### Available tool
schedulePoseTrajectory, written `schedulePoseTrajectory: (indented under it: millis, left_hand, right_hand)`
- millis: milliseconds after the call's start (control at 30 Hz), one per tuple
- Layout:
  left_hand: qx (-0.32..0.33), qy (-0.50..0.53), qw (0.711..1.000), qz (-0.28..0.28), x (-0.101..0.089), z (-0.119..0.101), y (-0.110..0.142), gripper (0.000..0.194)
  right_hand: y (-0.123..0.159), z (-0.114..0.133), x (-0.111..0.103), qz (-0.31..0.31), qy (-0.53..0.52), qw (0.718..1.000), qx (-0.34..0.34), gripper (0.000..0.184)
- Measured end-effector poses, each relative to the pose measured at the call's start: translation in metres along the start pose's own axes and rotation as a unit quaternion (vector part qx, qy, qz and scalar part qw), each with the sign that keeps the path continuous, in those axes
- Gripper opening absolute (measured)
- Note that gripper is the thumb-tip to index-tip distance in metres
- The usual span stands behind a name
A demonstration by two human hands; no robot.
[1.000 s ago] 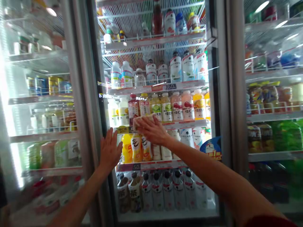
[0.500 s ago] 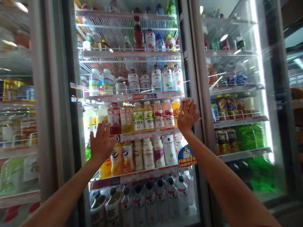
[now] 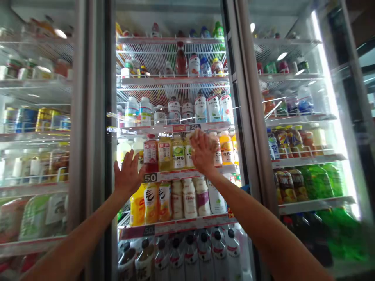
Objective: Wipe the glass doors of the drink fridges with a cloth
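Note:
My right hand [image 3: 203, 155] lies flat over a light cloth [image 3: 216, 146], pressing it to the glass door [image 3: 166, 17] of a drinks fridge. Only the cloth's edges show past the fingers, somewhat blurred. My left hand [image 3: 128, 176] rests at the left side of the same pane, fingers spread, holding nothing. Behind the glass, near my right hand, stand a green-label bottle [image 3: 178, 152] and an orange bottle [image 3: 226, 147]. A red bottle [image 3: 150, 153] is just right of my left fingers.
Metal door frames flank the pane, one on the left [image 3: 95, 97] and one on the right [image 3: 249, 105]. Shelves of bottles and cans fill the neighbouring fridge sections. A black price tag [image 3: 150, 178] is on the shelf edge by my left hand.
My right hand with the cloth went from mid-pane out to the right frame, then back left to the middle. My left hand stays at the pane's left side. The view has shifted.

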State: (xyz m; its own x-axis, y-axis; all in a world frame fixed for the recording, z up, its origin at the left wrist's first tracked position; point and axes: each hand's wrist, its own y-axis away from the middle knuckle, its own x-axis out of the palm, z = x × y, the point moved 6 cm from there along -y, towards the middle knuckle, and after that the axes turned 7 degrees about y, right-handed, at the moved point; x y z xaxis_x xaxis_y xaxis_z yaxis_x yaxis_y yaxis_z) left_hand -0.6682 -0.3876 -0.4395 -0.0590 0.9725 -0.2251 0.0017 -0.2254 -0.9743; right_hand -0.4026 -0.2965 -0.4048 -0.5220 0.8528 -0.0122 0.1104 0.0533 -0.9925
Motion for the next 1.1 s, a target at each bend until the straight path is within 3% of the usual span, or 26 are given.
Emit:
schedulePoseTrajectory:
  millis: [67,100,133,233,267,300,400,433,467,567,600,633,700,767,800,833,933,967,1033,1100]
  left_hand:
    - [0.006,-0.011,1.0,0.011,-0.003,0.006,-0.002,0.054]
    - [0.001,-0.016,1.0,0.014,-0.005,0.01,-0.003,0.054]
    - [-0.008,-0.021,1.0,0.017,-0.006,0.015,-0.002,0.055]
    - [-0.031,-0.029,0.999,0.019,-0.009,0.028,0.0,0.057]
    - [-0.034,-0.03,0.999,0.02,-0.009,0.031,0.001,0.057]
    - [-0.033,-0.031,0.999,0.024,-0.009,0.034,0.001,0.057]
    - [-0.037,-0.032,0.998,0.04,-0.012,0.041,0.001,0.057]
    - [-0.039,-0.032,0.998,0.043,-0.014,0.043,0.001,0.057]
    - [-0.043,-0.031,0.998,0.044,-0.016,0.046,0.001,0.057]
    - [-0.055,-0.029,0.997,0.054,-0.021,0.052,0.002,0.056]
    - [-0.06,-0.03,0.996,0.062,-0.021,0.053,0.003,0.056]
    - [-0.067,-0.029,0.995,0.069,-0.021,0.054,0.004,0.056]
    - [-0.079,-0.025,0.994,0.076,-0.021,0.056,0.006,0.056]
    - [-0.082,-0.016,0.994,0.068,-0.022,0.058,0.009,0.055]
    - [-0.083,-0.01,0.995,0.06,-0.022,0.059,0.011,0.055]
    - [-0.084,-0.002,0.995,0.049,-0.023,0.06,0.014,0.055]
    - [-0.096,0.022,0.995,0.022,-0.024,0.066,0.021,0.055]
    - [-0.098,0.027,0.995,0.014,-0.025,0.067,0.023,0.056]
    - [-0.095,0.033,0.995,-0.003,-0.027,0.07,0.027,0.057]
    - [-0.09,0.037,0.995,-0.021,-0.032,0.072,0.031,0.056]
  right_hand:
    - [0.005,0.033,0.007,0.053,-0.018,0.987,-0.15,0.053]
    - [0.006,0.04,0.008,0.062,-0.018,0.983,-0.17,0.052]
    - [0.002,0.039,0.007,0.054,-0.014,0.988,-0.144,0.05]
    - [-0.013,0.023,0.002,-0.016,0.007,0.997,0.072,0.05]
    - [-0.015,0.026,0.003,-0.021,0.007,0.995,0.101,0.051]
    - [-0.018,0.037,0.007,-0.011,0.0,0.997,0.079,0.053]
    - [-0.016,0.095,0.023,0.062,-0.043,0.984,-0.16,0.053]
    - [-0.016,0.109,0.026,0.069,-0.056,0.975,-0.206,0.052]
    - [-0.019,0.115,0.027,0.06,-0.065,0.975,-0.203,0.051]
    - [-0.04,0.108,0.027,-0.013,-0.076,0.997,-0.016,0.051]
    - [-0.045,0.111,0.029,-0.022,-0.077,0.997,0.02,0.051]
    - [-0.047,0.12,0.032,-0.016,-0.08,0.997,0.013,0.052]
    - [-0.048,0.155,0.04,0.034,-0.09,0.989,-0.116,0.053]
    - [-0.042,0.189,0.045,0.086,-0.099,0.955,-0.266,0.052]
    - [-0.042,0.199,0.046,0.097,-0.098,0.947,-0.291,0.052]
    - [-0.047,0.203,0.047,0.096,-0.094,0.952,-0.277,0.051]
    - [-0.062,0.199,0.046,0.062,-0.077,0.987,-0.127,0.051]
    - [-0.059,0.201,0.047,0.058,-0.075,0.989,-0.116,0.052]
    - [-0.04,0.218,0.05,0.073,-0.082,0.974,-0.198,0.052]
    - [-0.01,0.235,0.052,0.098,-0.091,0.935,-0.329,0.051]
